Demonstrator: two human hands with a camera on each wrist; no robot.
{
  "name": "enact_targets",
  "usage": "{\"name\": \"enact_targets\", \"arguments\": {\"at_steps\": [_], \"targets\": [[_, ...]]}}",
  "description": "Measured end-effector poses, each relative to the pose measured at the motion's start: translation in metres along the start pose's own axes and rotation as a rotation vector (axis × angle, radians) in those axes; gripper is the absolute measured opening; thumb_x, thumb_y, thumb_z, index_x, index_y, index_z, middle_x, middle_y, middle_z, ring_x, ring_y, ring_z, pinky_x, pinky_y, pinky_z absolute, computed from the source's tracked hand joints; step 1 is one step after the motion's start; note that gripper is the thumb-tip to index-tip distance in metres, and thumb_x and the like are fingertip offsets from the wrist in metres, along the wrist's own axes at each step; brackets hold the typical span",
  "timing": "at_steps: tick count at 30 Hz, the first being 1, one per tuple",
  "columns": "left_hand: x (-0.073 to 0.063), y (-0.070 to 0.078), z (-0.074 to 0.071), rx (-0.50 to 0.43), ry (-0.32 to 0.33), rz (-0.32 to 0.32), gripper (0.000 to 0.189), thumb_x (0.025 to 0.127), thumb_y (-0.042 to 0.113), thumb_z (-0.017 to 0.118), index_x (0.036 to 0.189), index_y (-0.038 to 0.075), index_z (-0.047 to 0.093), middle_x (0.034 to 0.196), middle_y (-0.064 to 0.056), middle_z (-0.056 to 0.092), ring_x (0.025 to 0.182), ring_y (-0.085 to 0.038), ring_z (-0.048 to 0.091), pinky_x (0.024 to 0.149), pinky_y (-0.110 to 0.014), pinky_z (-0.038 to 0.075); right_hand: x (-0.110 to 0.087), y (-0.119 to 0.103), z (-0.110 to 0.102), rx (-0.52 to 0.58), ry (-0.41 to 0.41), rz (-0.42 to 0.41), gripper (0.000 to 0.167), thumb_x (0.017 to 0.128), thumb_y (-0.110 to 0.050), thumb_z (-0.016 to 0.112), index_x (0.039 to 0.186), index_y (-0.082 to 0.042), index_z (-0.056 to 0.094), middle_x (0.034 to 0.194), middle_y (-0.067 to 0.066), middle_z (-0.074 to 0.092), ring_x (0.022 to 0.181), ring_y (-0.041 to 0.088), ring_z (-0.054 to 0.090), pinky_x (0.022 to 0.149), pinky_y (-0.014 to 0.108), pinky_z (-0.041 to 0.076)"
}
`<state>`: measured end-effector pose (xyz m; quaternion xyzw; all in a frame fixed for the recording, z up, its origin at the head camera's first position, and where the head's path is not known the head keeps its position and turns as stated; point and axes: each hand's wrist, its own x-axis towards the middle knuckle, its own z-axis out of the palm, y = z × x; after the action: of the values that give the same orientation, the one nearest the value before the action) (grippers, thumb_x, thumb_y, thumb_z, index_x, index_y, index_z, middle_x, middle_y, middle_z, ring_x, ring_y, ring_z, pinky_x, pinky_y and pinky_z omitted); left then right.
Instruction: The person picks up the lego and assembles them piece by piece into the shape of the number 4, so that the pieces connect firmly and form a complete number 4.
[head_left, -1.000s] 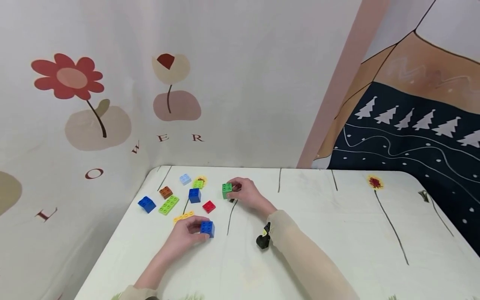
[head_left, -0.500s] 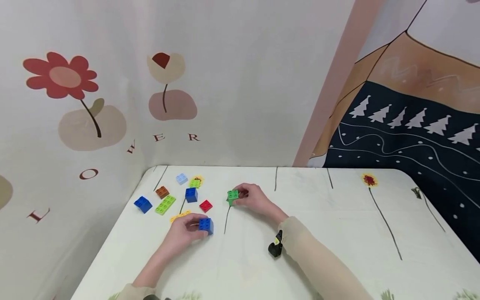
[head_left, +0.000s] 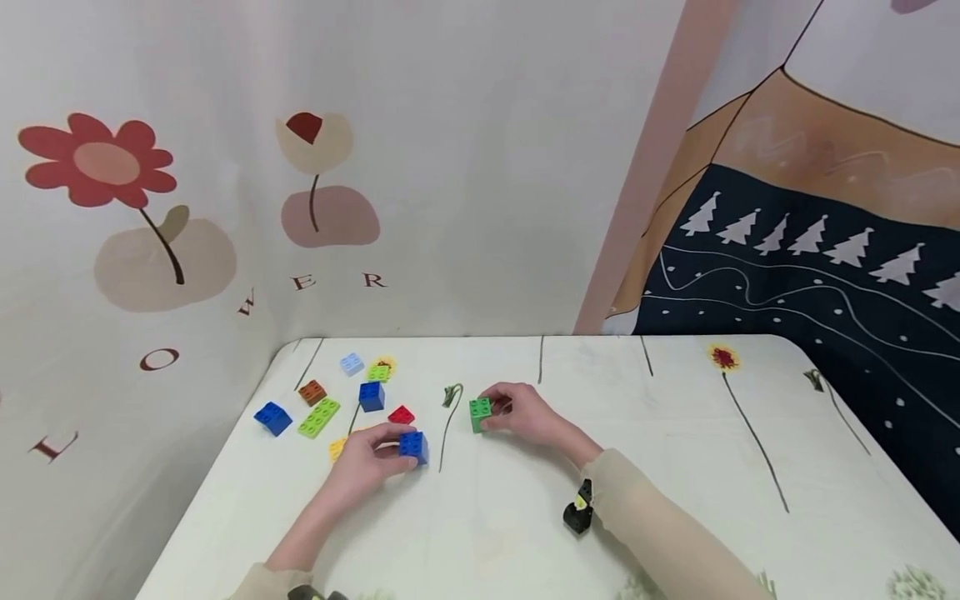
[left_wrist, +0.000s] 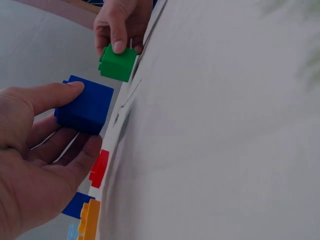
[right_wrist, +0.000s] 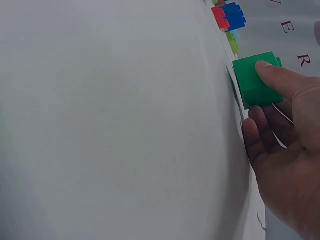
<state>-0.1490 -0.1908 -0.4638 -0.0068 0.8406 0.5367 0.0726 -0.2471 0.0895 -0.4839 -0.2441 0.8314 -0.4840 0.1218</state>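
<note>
Between thumb and fingers, my left hand (head_left: 365, 460) grips a blue toy brick (head_left: 413, 448), its studs facing up in the head view. The left wrist view shows the thumb on one side of that brick and fingertips under the other. To its right and a little farther back, my right hand (head_left: 527, 413) pinches a green toy brick (head_left: 480, 414). In the right wrist view the thumb presses on the green brick's side, with the fingers behind and below it. The two bricks are apart. A red brick (head_left: 401, 415) lies just behind my left hand, which partly covers a yellow brick (head_left: 337, 449).
Loose bricks lie at the table's back left: two blue ones (head_left: 371, 397) (head_left: 273, 418), a brown one (head_left: 312, 392), a long lime one (head_left: 318, 417), a small lime one (head_left: 378, 373) and a light blue one (head_left: 351, 363). They rest on a white flower-printed tablecloth (head_left: 675, 442) before a curtain wall.
My right hand has brought the green brick right and nearer to me. The left hand keeps its hold on the blue brick, almost still. The head view has turned slightly right.
</note>
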Motion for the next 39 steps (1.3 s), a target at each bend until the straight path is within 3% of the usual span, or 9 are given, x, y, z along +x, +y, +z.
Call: {"name": "enact_targets", "arguments": {"at_steps": [17,29,39], "targets": [[0.015,0.029,0.023,0.029,-0.031,0.022,0.040,0.085,0.001,0.081,0.124,0.008,0.073,0.122,-0.011,0.069,0.108,-0.028,0.069,0.088,-0.037,0.059,-0.045,0.013,-0.017,-0.046,0.025,-0.034,0.034,0.085,-0.007,0.084,0.115,-0.003,0.071,0.091,-0.002,0.064,0.082,0.013,0.059,0.073,0.025,0.052],[0.035,0.050,0.051,0.010,-0.069,0.088,0.043,0.086,0.002,0.082,0.126,0.010,0.072,0.126,-0.011,0.068,0.113,-0.030,0.067,0.092,-0.039,0.057,-0.052,0.019,-0.023,-0.042,0.067,-0.023,0.034,0.083,-0.005,0.085,0.114,-0.003,0.071,0.091,-0.002,0.066,0.081,0.012,0.059,0.073,0.025,0.053],[0.050,0.057,0.077,-0.053,-0.132,0.164,0.041,0.087,0.003,0.081,0.127,0.006,0.070,0.122,-0.010,0.068,0.112,-0.029,0.067,0.094,-0.039,0.056,-0.055,0.023,-0.023,0.010,0.085,0.004,0.035,0.082,-0.004,0.085,0.114,-0.003,0.071,0.090,-0.002,0.066,0.080,0.013,0.059,0.071,0.024,0.051]]}}
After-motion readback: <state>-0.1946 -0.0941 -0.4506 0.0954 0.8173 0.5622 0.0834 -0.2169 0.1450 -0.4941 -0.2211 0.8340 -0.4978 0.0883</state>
